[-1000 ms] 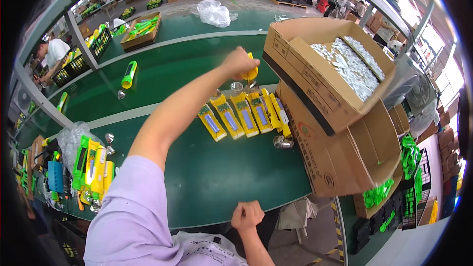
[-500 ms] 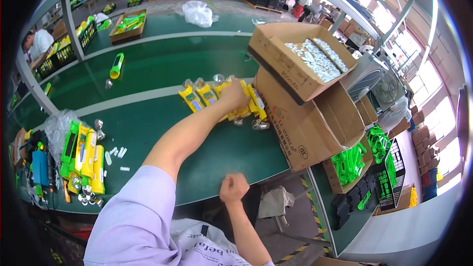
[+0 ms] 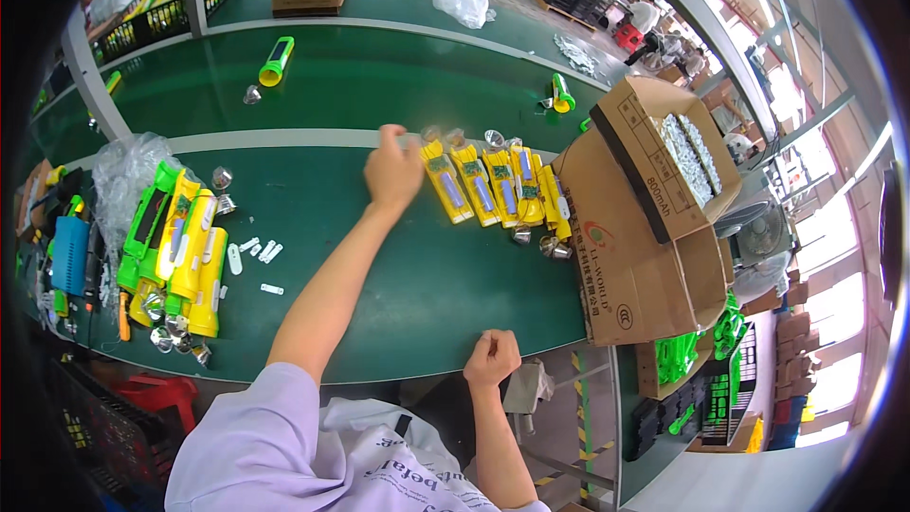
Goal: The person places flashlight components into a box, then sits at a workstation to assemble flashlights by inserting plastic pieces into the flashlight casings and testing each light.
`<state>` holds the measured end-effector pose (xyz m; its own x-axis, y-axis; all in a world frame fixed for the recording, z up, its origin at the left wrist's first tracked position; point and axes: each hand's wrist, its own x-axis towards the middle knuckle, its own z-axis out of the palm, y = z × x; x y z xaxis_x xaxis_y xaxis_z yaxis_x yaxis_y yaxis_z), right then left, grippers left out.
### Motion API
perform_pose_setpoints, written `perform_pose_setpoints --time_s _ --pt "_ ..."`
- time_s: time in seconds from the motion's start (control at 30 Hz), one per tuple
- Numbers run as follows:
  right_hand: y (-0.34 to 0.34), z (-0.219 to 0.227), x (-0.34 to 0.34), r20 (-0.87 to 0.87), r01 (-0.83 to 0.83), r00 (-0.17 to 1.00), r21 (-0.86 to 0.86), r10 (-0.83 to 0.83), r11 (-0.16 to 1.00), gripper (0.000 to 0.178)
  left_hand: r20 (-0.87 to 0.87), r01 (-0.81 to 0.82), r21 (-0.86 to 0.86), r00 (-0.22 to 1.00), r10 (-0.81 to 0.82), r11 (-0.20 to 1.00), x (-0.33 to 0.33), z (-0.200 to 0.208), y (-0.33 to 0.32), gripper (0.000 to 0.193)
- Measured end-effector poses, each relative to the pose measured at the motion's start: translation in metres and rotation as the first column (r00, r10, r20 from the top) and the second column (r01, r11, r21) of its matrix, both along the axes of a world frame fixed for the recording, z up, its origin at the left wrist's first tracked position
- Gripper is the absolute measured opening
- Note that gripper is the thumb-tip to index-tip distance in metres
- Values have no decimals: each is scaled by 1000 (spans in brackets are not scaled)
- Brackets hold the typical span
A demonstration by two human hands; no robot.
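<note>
My left hand (image 3: pixel 393 173) is over the far edge of the green workbench, just left of a row of yellow flashlight housings (image 3: pixel 477 186). Its thumb and fingers look slightly apart, with nothing visible between them. Several housings lie side by side, opened up, with green circuit boards and purple battery cells inside. Silver reflector cups (image 3: pixel 494 138) sit at both ends of the row. My right hand (image 3: pixel 493 357) hovers at the bench's near edge, fingers curled closed; whatever they may hold is hidden.
Yellow and green flashlights (image 3: pixel 185 261) are heaped at left, beside small white plastic pieces (image 3: pixel 271 252). Stacked cardboard boxes (image 3: pixel 616 275) border the row on the right. Beyond the bench, a belt (image 3: pixel 360 85) carries a green-and-yellow flashlight (image 3: pixel 276 63). A metal post (image 3: pixel 93 76) rises at far left.
My left hand has come off the yellow housings and moved left, uncovering the row. My right hand stays curled near the bench edge. The view has shifted, bringing another flashlight on the belt into sight.
</note>
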<state>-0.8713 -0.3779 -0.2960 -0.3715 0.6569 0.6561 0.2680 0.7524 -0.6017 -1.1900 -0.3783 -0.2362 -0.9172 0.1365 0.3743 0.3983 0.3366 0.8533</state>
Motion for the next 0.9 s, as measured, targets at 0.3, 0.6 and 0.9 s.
perform_pose_setpoints --time_s 0.3,0.6,0.9 --pt "-8 2 -1 184 43 982 -6 -41 999 10 271 3 115 962 -35 993 -32 -31 -5 21" --pt "3 10 1 205 30 979 -38 -22 999 8 248 -29 125 969 -3 992 -35 -27 12 17" --pt "121 29 48 470 211 872 -113 -135 971 9 106 -37 -308 992 73 951 -144 34 104 32"
